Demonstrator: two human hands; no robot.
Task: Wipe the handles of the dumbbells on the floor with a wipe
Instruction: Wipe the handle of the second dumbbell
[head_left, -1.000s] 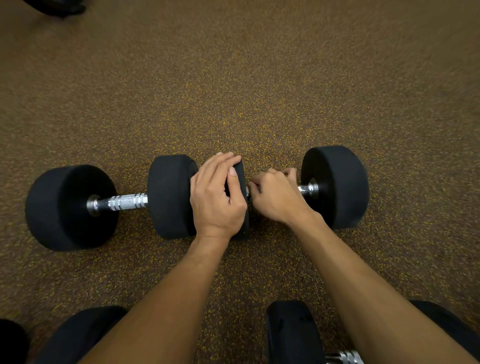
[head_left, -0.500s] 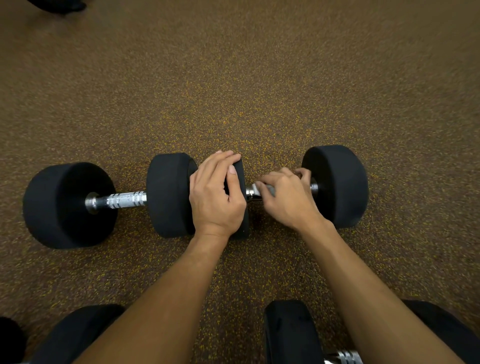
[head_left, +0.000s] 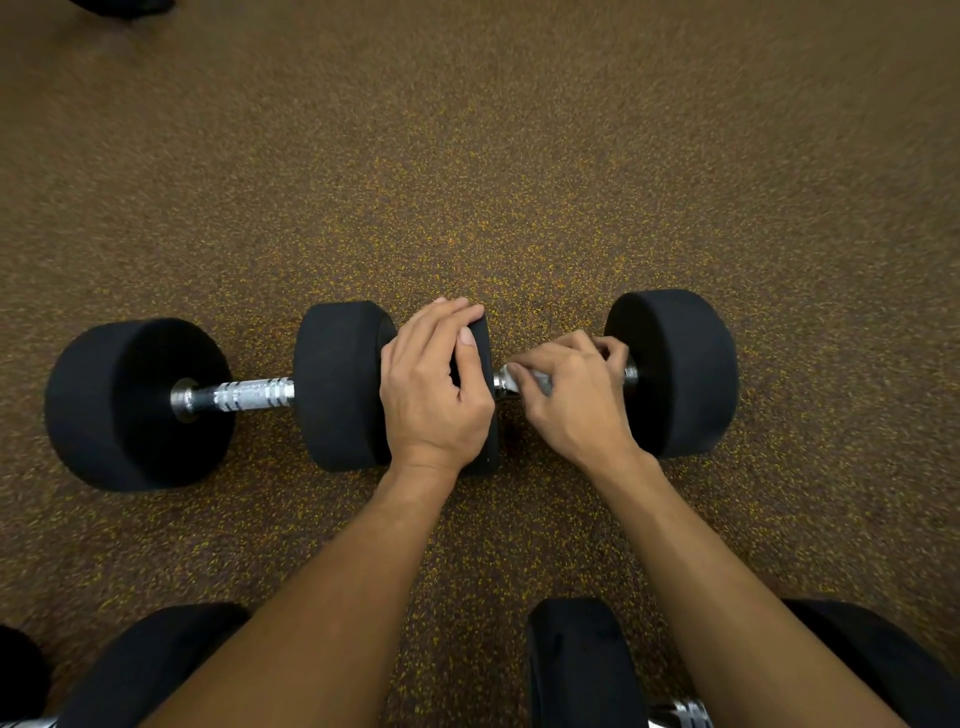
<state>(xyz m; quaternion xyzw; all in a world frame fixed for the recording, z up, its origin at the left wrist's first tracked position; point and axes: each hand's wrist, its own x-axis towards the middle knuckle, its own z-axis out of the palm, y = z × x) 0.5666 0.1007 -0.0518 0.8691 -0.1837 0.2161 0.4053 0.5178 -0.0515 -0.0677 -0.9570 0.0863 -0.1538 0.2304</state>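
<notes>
Judged heavy and rigid: right dumbbell (head_left: 675, 371), black heads, chrome handle (head_left: 501, 382), lying on speckled floor (head_left: 519, 182). Probably rolls if nudged, so better braced at a head than lifted. Handle likely knurled like the bare one on left dumbbell (head_left: 254, 397), so grippy, not slick. Wipe (head_left: 535, 378) thin, soft, light, apt to bunch or snag on knurling. Best kept wrapped round the bar, pinched between thumb and fingers.

Left hand (head_left: 434, 384) draped over inner head of right dumbbell, fingers straight across the top, thumb down the face, pressing rather than gripping. Right hand (head_left: 576, 400) just beside it, not touching, curled round the handle with wipe underneath, pale scrap visible at the thumb side only. Handle mostly hidden under that hand, chrome peeking out at both ends. Left dumbbell end to end with right one, heads touching or just apart: cannot tell. Nearer dumbbells (head_left: 576, 660) at bottom edge, beneath the forearms.
</notes>
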